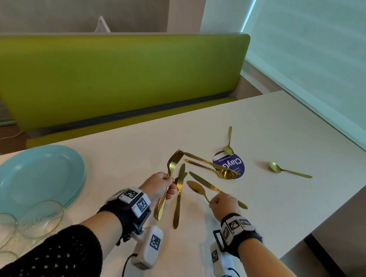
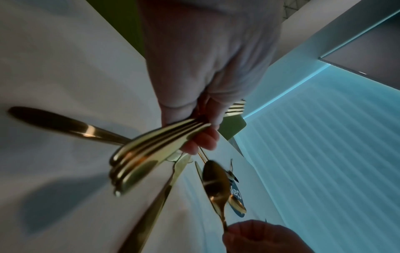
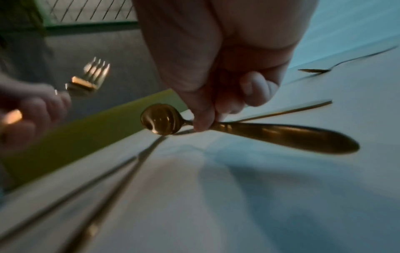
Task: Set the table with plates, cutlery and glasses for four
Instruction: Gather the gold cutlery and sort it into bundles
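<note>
My left hand (image 1: 161, 184) is closed around a bundle of forks (image 1: 168, 182); the tines point away from me, toward the bench (image 1: 107, 78), and the handles hang down toward my wrist. My right hand (image 1: 224, 202) pinches the thin handle of one spoon (image 1: 197, 188) between thumb and fingertips (image 3: 201, 123). The spoon is lifted off the table (image 1: 291, 131), and its bowl points to the left, toward the forks.

The rest of the cutlery lies between and beyond my hands. One knife (image 1: 178, 201) lies just beside the forks, its long axis going almost straight away from me, handle end near me. A second knife (image 1: 215, 188) lies slanted under my right hand, handle to the right. Further away, another knife and a big spoon (image 1: 223, 172) lie across a round sticker (image 1: 234, 164), and a small spoon (image 1: 229, 143) touches its far edge. One more spoon (image 1: 287, 170) lies well apart on the right.

I judge I am sorting the cutlery by kind. The spoons lie all on the right side, so my right hand is nearer to them, and their handles point in different directions, so I must turn my wrist for each one. The plates (image 1: 16, 166) are stacked at the left and the glass bowls (image 1: 33, 219) just beside them, all near my left arm and not yet set out.
</note>
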Tool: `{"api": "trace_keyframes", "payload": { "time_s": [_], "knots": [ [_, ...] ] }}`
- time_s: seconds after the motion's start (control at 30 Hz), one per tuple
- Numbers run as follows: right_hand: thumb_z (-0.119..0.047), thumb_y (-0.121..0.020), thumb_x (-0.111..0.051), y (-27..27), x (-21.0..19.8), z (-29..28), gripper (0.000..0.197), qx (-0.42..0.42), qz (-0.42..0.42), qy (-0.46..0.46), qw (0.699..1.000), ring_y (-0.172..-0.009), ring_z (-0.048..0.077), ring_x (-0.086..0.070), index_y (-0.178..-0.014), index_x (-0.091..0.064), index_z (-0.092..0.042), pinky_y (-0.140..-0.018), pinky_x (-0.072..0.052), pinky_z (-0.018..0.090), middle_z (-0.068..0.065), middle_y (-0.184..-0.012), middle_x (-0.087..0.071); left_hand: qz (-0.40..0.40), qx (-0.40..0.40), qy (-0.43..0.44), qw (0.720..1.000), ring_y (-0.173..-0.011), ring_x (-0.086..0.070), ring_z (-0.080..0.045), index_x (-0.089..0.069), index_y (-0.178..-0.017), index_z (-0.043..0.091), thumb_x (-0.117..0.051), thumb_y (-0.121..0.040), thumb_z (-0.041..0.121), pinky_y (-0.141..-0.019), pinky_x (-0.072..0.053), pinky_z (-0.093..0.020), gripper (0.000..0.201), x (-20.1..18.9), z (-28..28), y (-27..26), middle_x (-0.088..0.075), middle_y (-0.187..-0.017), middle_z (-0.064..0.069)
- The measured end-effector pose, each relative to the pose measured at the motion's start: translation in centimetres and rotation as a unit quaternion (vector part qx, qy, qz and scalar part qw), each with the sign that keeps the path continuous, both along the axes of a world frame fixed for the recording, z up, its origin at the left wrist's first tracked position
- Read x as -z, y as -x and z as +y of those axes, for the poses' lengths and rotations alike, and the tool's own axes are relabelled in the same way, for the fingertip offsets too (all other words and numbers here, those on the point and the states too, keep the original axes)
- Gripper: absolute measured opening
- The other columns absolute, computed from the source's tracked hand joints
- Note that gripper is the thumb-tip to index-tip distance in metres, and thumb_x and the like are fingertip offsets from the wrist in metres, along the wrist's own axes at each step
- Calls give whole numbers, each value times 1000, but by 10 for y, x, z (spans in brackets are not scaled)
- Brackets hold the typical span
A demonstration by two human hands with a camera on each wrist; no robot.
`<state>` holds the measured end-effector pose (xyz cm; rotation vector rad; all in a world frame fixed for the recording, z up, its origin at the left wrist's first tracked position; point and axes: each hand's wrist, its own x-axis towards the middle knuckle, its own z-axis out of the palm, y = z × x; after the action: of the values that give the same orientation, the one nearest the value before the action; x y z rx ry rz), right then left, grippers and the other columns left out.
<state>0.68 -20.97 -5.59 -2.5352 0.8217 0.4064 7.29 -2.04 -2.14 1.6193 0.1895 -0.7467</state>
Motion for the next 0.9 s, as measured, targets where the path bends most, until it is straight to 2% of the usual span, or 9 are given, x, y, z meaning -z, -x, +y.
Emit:
{"api": "trace_keyframes", "payload": {
  "time_s": [0.1,0.17,0.27,0.33,0.37,0.5,0.57,0.8,0.9],
  "knots": [
    [-21,-87,-63,-13,-18,4,13,65,-72,-143,985,-74,14,-58,-75,-63,-20,-68,-47,23,-4,-77,-63,7,-25,11,1000,-70,-57,-17,-53,-92,7,-41,-99,9,-67,-50,-29,14,0,-3,-7,-59,-80,-8],
    [-21,-86,-65,-21,-32,13,9,86,-93,-267,955,-59,10,-52,-77,-64,-21,-56,-43,19,-3,-69,-59,9,-28,11,1000,-73,-58,-18,-54,-95,7,-43,-99,11,-69,-52,-29,13,-1,-7,-11,-61,-84,-9],
    [-15,-86,-66,-30,-45,29,5,110,-101,-428,891,-50,9,-46,-81,-65,-14,-50,-39,19,0,-67,-61,16,-30,26,999,-73,-60,-18,-56,-93,7,-44,-99,12,-70,-53,-30,14,-2,-14,-14,-61,-87,-9],
    [-12,-88,-64,-36,-48,37,11,106,-92,-482,865,-48,10,-43,-77,-64,-13,-50,-36,21,0,-67,-65,21,-19,26,999,-76,-62,-19,-57,-90,10,-45,-98,14,-75,-55,-34,15,-3,-18,-15,-63,-87,-8],
    [-11,-89,-63,-38,-47,40,12,100,-87,-494,859,-48,10,-43,-77,-64,-13,-49,-34,21,2,-68,-66,23,-11,23,999,-76,-63,-19,-58,-91,11,-46,-98,16,-74,-55,-34,15,-3,-18,-16,-64,-86,-8],
    [-11,-90,-60,-47,-40,41,6,96,-78,-489,863,-46,9,-43,-86,-63,-8,-46,-34,19,5,-70,-61,45,-2,43,998,-69,-62,-16,-56,-97,8,-45,-99,15,-49,-52,-23,13,-7,-21,-17,-63,-80,-9],
    [-11,-90,-61,-51,-38,39,5,92,-76,-477,871,-45,8,-44,-88,-64,-8,-45,-34,18,4,-69,-61,49,-5,45,998,-67,-62,-17,-54,-102,6,-44,-99,14,-45,-51,-20,14,-8,-23,-19,-61,-79,-10],
    [-16,-88,-64,-66,-32,29,7,37,-73,-398,914,-48,7,-46,-83,-66,-12,-46,-37,17,-1,-69,-63,71,-3,42,997,-66,-61,-19,-54,-107,2,-44,-99,14,-54,-56,-27,18,-6,-35,-32,-59,-76,-9],
    [-18,-87,-65,-76,-29,22,8,3,-61,-379,923,-52,8,-48,-79,-66,-17,-48,-37,18,-2,-71,-65,75,-11,34,997,-69,-61,-20,-54,-108,-1,-44,-99,13,-66,-58,-32,20,-4,-41,-39,-59,-79,-11]
  ]
}}
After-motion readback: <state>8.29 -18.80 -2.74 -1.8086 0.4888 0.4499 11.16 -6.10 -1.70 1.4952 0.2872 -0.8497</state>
